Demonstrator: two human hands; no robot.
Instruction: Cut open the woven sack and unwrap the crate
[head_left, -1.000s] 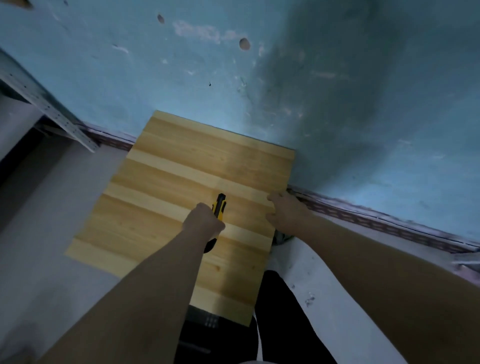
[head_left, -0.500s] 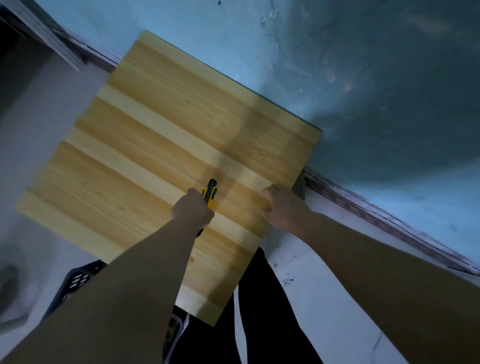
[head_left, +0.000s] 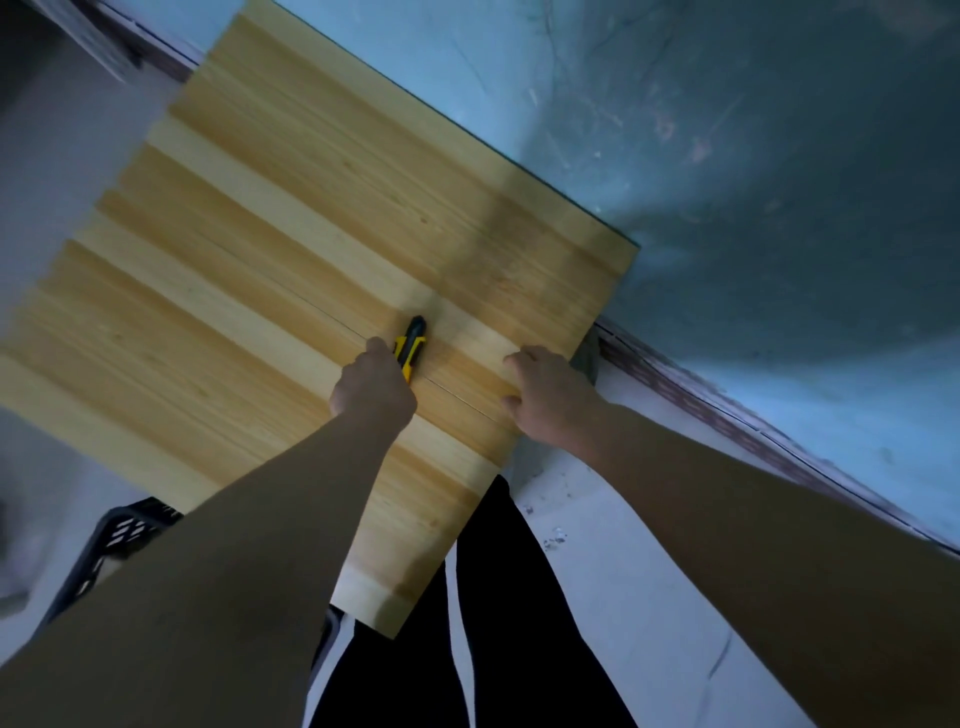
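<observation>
Currently the woven sack (head_left: 291, 249) lies flat under both my hands, stretched over the crate (head_left: 124, 535). A black slotted corner of the crate pokes out beneath the sack's near-left edge.

Left hand (head_left: 371, 387): on the sack's near-right part, fist wrapped round a yellow-and-black knife (head_left: 411, 345). The knife's tip end points away from me and meets the sack's surface.

Right hand (head_left: 553, 400): rests on the sack at its right edge, just beside the knife hand but apart from it. Its fingers are bent, and I cannot tell whether they pinch the fabric or only press.

Sack surface: wood-grain look, with alternating tan and pale yellow bands running across. A thin dark cut line (head_left: 457, 397) crosses the sack from its middle, passes at the knife and runs on to the right hand.

The sack's far edge sits against a scuffed blue wall (head_left: 753, 182). There is pale floor (head_left: 623, 571) to the sack's right, and my black trouser legs (head_left: 498, 597) are at its near corner.
</observation>
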